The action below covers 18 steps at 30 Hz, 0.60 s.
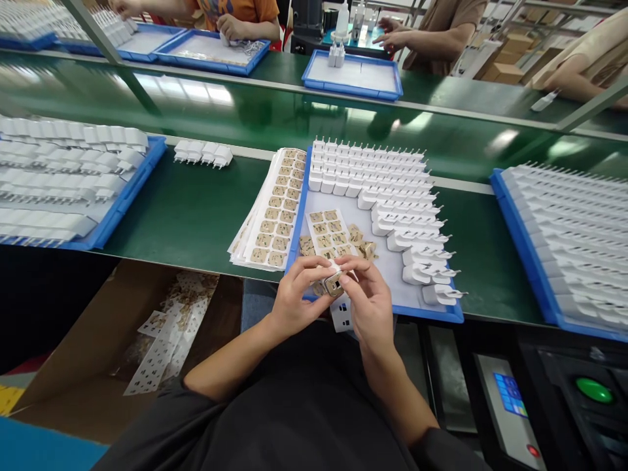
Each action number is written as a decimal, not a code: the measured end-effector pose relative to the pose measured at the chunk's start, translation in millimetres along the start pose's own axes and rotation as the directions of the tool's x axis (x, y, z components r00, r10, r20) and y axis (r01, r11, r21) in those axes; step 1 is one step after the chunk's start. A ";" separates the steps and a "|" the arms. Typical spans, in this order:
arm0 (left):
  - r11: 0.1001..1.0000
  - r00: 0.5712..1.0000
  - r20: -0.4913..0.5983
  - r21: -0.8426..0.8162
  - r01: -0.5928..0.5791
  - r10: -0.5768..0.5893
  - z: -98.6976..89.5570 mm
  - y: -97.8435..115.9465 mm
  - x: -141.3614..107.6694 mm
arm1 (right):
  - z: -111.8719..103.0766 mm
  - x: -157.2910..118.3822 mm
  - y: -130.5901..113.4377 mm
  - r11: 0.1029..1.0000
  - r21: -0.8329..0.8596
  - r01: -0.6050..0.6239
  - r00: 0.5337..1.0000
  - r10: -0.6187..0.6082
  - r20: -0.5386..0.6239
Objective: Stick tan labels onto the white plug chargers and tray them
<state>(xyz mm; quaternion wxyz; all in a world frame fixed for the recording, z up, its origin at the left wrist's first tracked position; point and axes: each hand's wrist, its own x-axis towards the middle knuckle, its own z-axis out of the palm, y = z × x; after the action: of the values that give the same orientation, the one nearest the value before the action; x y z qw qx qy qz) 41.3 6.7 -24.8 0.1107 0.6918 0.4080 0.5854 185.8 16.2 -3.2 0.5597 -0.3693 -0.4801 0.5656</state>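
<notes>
Between the fingers of both hands is a white plug charger [334,282], its end with a port facing me and a tan sticker on that end. My left hand [301,291] grips it from the left, and my right hand [367,294] pinches it from the right, thumb against the sticker. Just beyond my fingers, a sheet of tan stickers [330,230] lies in a blue-rimmed tray [380,306] beside loose tan pieces [362,242]. Rows of white chargers [370,167] stand in the same tray. Below my hands hangs part of a white sheet with dark holes [341,314].
Stacked sticker sheets [275,212] lie left of the tray. More charger trays stand at left [132,190] and right [520,242]; several chargers [203,153] sit on the green bench. A cardboard box [73,366] below holds scraps. Co-workers' hands [392,36] work across the bench.
</notes>
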 end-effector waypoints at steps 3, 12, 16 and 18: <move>0.999 0.999 -0.012 0.032 -0.033 0.034 1.0 -0.9 -1.2 | 5.6 -0.2 1.8 0.997 0.078 -0.027 0.999 0.029 -0.026; 1.000 1.000 -0.021 -0.002 -0.023 0.022 -0.1 -2.5 -2.9 | 0.5 1.8 4.8 0.999 0.002 -0.043 0.998 0.043 -0.036; 0.959 0.978 0.054 -0.191 0.207 -0.201 -2.8 -5.2 -6.7 | -8.2 1.9 5.5 0.996 -0.081 -0.034 0.995 0.041 0.091; 0.907 0.949 0.105 -0.282 0.314 -0.296 -3.7 -6.3 -8.5 | -11.6 1.3 5.0 0.992 -0.128 -0.022 0.991 0.038 0.125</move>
<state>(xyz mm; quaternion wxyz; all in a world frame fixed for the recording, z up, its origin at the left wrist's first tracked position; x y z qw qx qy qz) 35.3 3.7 -33.8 0.3150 0.6126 0.4154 0.5941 195.3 19.4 -11.0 0.4950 -0.3742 -0.5440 0.5648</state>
